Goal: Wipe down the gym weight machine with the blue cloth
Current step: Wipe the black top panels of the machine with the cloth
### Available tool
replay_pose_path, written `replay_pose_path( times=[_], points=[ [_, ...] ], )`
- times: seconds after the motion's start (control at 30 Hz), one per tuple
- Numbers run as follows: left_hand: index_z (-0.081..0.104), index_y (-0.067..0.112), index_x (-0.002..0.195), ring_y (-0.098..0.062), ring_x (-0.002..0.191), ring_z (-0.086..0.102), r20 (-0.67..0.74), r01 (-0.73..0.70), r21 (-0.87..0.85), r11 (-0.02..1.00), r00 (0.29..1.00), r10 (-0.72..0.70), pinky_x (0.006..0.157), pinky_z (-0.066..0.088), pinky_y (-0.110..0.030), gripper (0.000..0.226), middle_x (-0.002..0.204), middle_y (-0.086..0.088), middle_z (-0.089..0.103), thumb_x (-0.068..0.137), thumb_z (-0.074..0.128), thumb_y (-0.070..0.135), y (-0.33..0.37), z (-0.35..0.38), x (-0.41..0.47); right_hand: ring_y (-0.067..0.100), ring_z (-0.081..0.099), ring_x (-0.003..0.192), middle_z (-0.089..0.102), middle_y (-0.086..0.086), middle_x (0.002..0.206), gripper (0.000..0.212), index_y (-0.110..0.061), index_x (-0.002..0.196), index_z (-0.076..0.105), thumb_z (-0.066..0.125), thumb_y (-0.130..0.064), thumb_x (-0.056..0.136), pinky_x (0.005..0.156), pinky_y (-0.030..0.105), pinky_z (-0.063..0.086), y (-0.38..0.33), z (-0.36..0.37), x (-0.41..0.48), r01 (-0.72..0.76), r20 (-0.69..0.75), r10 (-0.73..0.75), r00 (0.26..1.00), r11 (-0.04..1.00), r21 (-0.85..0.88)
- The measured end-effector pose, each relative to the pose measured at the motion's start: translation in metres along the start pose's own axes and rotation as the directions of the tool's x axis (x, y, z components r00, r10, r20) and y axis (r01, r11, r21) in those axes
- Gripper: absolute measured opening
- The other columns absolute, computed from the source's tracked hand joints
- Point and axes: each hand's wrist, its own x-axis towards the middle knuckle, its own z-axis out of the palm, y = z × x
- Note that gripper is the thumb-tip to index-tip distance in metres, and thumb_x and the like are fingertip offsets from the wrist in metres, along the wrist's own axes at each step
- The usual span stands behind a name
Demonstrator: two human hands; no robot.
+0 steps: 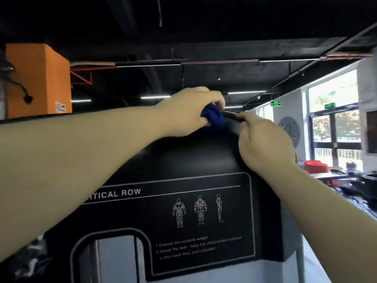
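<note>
At top edge of weight machine (183,160): left hand (189,113) curled round bunched blue cloth (213,118). Just right of it, right hand (265,139) pinches thin dark bar (231,115), long axis left-right, left end meets cloth. Judgement: next wipe runs along bar toward right hand.

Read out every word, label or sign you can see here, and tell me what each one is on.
"TICAL ROW": heading on the weight machine's black panel, first letters hidden.
"1 Choose the suitable weight", "2 Adjust the seat": instruction lines on that panel, the rest blurred.
Green signs near the windows: too small to read.
Sticker on the orange column: blurred.
</note>
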Motion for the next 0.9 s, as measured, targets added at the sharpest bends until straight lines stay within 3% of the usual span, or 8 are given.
replay_pose_path(
  times=[0.1, 0.2, 0.33, 0.47, 0.6, 0.7, 0.8, 0.9],
  points=[
    [0.068, 0.024, 0.118, -0.012, 0.115, 0.051, 0.035, -0.284, -0.002, 0.959, 0.958, 0.284, 0.102, 0.036, -0.023, 0.037, 0.127, 0.005, 0.057, 0.087, 0.065, 0.004, -0.011, 0.007, 0.014, 0.032, 0.057, 0.096, 0.063, 0.011, 0.113, 0.036, -0.026, 0.132, 0.053, 0.034, -0.024, 0.101, 0.070, 0.033, 0.030, -0.002, 0.001, -0.001, -0.043, -0.002, 0.043, 0.999, 0.998, -0.055],
    [0.067, 0.020, 0.125, -0.027, 0.118, 0.052, 0.126, -0.489, 0.101, 0.867, 0.870, 0.476, 0.102, 0.034, -0.026, 0.037, 0.132, 0.001, 0.059, 0.090, 0.065, 0.010, -0.053, 0.007, 0.020, 0.031, 0.057, 0.091, 0.064, 0.010, 0.112, 0.034, -0.028, 0.130, 0.055, 0.037, -0.025, 0.101, 0.069, 0.034, 0.035, -0.007, 0.001, -0.002, -0.080, -0.018, 0.079, 0.997, 0.993, -0.087],
    [0.071, 0.018, 0.119, -0.036, 0.103, 0.060, 0.101, -0.604, 0.126, 0.787, 0.797, 0.596, 0.089, 0.047, -0.034, 0.040, 0.124, -0.008, 0.063, 0.083, 0.053, 0.015, -0.063, 0.009, 0.043, 0.033, 0.060, 0.100, 0.065, 0.008, 0.115, 0.042, -0.027, 0.129, 0.058, 0.032, -0.030, 0.095, 0.078, 0.039, 0.048, -0.014, -0.001, -0.004, -0.131, -0.036, 0.128, 0.991, 0.986, -0.106],
    [0.072, 0.019, 0.112, -0.023, 0.101, 0.057, 0.085, -0.705, 0.065, 0.706, 0.709, 0.700, 0.081, 0.050, -0.032, 0.043, 0.116, -0.001, 0.065, 0.083, 0.042, 0.029, -0.065, 0.013, 0.047, 0.033, 0.061, 0.096, 0.066, 0.006, 0.111, 0.049, -0.029, 0.127, 0.057, 0.027, -0.032, 0.089, 0.078, 0.043, 0.050, -0.017, -0.002, -0.006, -0.162, -0.026, 0.160, 0.987, 0.978, -0.133],
    [0.075, 0.014, 0.108, -0.023, 0.097, 0.056, -0.007, -0.684, 0.157, 0.712, 0.721, 0.693, 0.081, 0.056, -0.041, 0.043, 0.109, -0.003, 0.069, 0.084, 0.042, 0.026, -0.121, 0.014, 0.030, 0.032, 0.061, 0.093, 0.066, 0.008, 0.107, 0.047, -0.025, 0.125, 0.058, 0.029, -0.030, 0.089, 0.078, 0.042, 0.050, -0.017, -0.001, -0.004, -0.154, -0.031, 0.151, 0.988, 0.976, -0.152],
    [0.074, 0.014, 0.110, -0.032, 0.097, 0.062, -0.049, -0.671, 0.109, 0.733, 0.733, 0.678, 0.084, 0.053, -0.037, 0.040, 0.112, -0.005, 0.069, 0.082, 0.045, 0.017, -0.089, 0.021, 0.035, 0.031, 0.057, 0.092, 0.065, 0.010, 0.104, 0.036, -0.017, 0.123, 0.058, 0.036, -0.023, 0.095, 0.074, 0.038, 0.044, -0.015, -0.001, -0.007, -0.181, -0.038, 0.178, 0.983, 0.975, -0.128],
    [0.070, 0.018, 0.118, -0.025, 0.113, 0.055, -0.011, -0.608, -0.041, 0.793, 0.794, 0.608, 0.091, 0.040, -0.031, 0.035, 0.124, 0.000, 0.063, 0.086, 0.060, 0.004, -0.049, 0.023, 0.045, 0.031, 0.055, 0.098, 0.063, 0.011, 0.106, 0.039, -0.016, 0.122, 0.056, 0.033, -0.030, 0.094, 0.080, 0.042, 0.044, -0.014, 0.000, -0.016, -0.220, -0.059, 0.214, 0.975, 0.969, -0.110],
    [0.072, 0.016, 0.115, -0.028, 0.112, 0.058, 0.071, -0.654, -0.022, 0.757, 0.754, 0.653, 0.091, 0.046, -0.036, 0.034, 0.123, 0.000, 0.065, 0.083, 0.070, 0.004, -0.080, 0.016, 0.043, 0.029, 0.056, 0.101, 0.063, 0.010, 0.109, 0.041, -0.017, 0.123, 0.057, 0.033, -0.033, 0.093, 0.087, 0.041, 0.044, -0.015, 0.001, -0.019, -0.246, -0.071, 0.239, 0.968, 0.964, -0.103]
  ],
)
